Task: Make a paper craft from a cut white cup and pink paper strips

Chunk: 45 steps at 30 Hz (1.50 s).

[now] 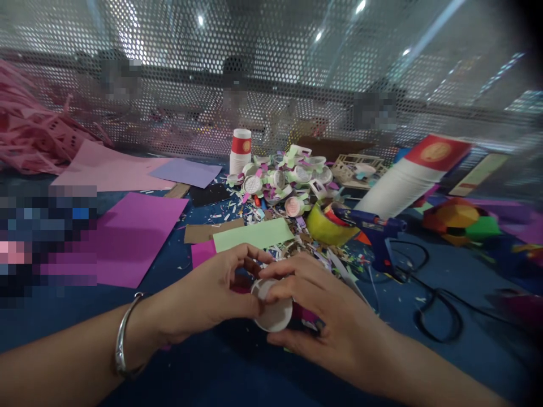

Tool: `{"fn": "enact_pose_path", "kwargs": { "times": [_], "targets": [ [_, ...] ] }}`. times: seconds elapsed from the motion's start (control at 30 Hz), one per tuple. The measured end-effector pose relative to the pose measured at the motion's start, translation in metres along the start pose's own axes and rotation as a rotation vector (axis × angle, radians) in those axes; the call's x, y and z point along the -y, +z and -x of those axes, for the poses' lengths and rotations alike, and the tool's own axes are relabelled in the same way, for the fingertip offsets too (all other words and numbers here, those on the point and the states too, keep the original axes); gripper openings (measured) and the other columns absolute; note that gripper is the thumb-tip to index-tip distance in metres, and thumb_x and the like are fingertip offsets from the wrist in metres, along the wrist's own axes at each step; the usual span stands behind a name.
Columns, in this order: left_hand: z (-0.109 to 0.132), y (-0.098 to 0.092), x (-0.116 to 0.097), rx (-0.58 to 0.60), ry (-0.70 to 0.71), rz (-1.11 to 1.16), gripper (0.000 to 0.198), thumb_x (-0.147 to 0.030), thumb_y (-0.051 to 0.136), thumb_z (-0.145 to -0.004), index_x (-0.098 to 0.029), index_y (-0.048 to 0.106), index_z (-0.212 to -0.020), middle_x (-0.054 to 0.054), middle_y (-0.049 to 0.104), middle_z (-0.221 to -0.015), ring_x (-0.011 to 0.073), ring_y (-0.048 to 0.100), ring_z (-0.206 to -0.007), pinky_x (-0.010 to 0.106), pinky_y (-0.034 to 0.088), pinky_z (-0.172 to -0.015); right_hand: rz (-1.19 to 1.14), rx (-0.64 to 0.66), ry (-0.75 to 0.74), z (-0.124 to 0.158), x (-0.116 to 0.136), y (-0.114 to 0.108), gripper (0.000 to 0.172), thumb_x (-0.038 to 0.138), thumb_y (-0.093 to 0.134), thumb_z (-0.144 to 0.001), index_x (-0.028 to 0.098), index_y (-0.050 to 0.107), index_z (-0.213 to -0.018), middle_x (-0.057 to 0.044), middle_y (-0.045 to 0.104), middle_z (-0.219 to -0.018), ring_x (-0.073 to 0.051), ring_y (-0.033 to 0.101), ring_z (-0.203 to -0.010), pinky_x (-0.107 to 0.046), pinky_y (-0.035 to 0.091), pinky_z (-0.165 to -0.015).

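While the left hand (pixel 207 291) and right hand (pixel 324 305) grip a white round piece (pixel 276 316) between them above the tabletop (pixel 229 373), it seems light, papery, easily crushed, best held by its rim.

A perforated screen (pixel 169 113) runs along the far edge of the worktop (pixel 203 370). Toward that edge's left end I see a heap of pink paper strips (pixel 29 124), a pale pink sheet (pixel 114 167) beside it and a lilac sheet (pixel 186 171) overlapping that. A purple sheet (pixel 127 237) lies nearer; toward the right edge sits a faceted orange-and-green shape (pixel 453 217).
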State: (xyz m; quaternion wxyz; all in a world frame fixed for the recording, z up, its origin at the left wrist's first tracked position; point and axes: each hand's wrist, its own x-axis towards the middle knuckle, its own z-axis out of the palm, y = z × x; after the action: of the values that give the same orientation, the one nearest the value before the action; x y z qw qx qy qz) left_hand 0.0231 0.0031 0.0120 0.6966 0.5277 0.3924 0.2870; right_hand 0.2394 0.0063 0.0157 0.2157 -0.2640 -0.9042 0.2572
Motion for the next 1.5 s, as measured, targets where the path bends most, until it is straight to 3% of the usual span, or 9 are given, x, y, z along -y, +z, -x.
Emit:
{"fn": "enact_pose_path", "kwargs": {
  "times": [0.13,0.4,0.7,1.03,1.5],
  "targets": [
    [0.000,-0.004,-0.003,0.003,-0.031,-0.030,0.048,-0.007,0.068,-0.070,-0.021,0.054,-0.114,0.002,0.065,-0.104,0.0166,0.061,-0.090,0.029,0.045,-0.076,0.026,-0.020,-0.018,0.002,-0.002,0.002,0.038,0.032,0.070,-0.087,0.026,0.053,-0.121,-0.005,0.060,-0.126,-0.021,0.051,-0.124,-0.040,0.038,-0.109],
    [0.002,-0.009,-0.008,0.000,-0.049,-0.230,0.022,-0.013,0.062,-0.075,-0.019,0.062,-0.096,-0.005,0.058,-0.073,0.0091,0.049,-0.060,0.022,0.035,-0.053,0.091,-0.068,-0.014,0.001,-0.002,0.001,0.045,0.024,0.065,-0.091,0.028,0.046,-0.131,-0.004,0.057,-0.131,-0.018,0.048,-0.127,-0.036,0.038,-0.109],
    [0.004,-0.004,0.006,-0.182,0.149,-0.330,0.017,-0.022,0.066,-0.083,-0.022,0.057,-0.098,0.000,0.063,-0.087,0.0159,0.062,-0.075,0.029,0.050,-0.067,0.245,-0.282,-0.002,0.003,-0.003,-0.003,0.027,0.017,0.064,-0.089,0.025,0.059,-0.115,-0.006,0.059,-0.121,-0.021,0.053,-0.114,-0.039,0.041,-0.101],
    [0.006,0.003,0.002,-0.224,0.188,-0.459,0.019,-0.013,0.066,-0.078,-0.021,0.059,-0.094,-0.003,0.059,-0.086,0.0119,0.057,-0.074,0.023,0.046,-0.064,0.219,-0.276,-0.123,0.001,-0.002,0.000,0.026,0.006,0.061,-0.088,0.017,0.064,-0.112,-0.007,0.064,-0.108,-0.019,0.055,-0.100,-0.036,0.044,-0.091],
    [0.005,0.007,-0.002,-0.103,0.036,-0.182,0.026,-0.021,0.077,-0.074,-0.018,0.053,-0.085,-0.007,0.057,-0.070,0.0075,0.052,-0.061,0.018,0.041,-0.056,0.164,-0.292,-0.153,0.002,-0.001,-0.001,0.028,0.001,0.060,-0.084,0.016,0.064,-0.108,-0.007,0.064,-0.103,-0.019,0.054,-0.096,-0.035,0.047,-0.087]
  ]
}}
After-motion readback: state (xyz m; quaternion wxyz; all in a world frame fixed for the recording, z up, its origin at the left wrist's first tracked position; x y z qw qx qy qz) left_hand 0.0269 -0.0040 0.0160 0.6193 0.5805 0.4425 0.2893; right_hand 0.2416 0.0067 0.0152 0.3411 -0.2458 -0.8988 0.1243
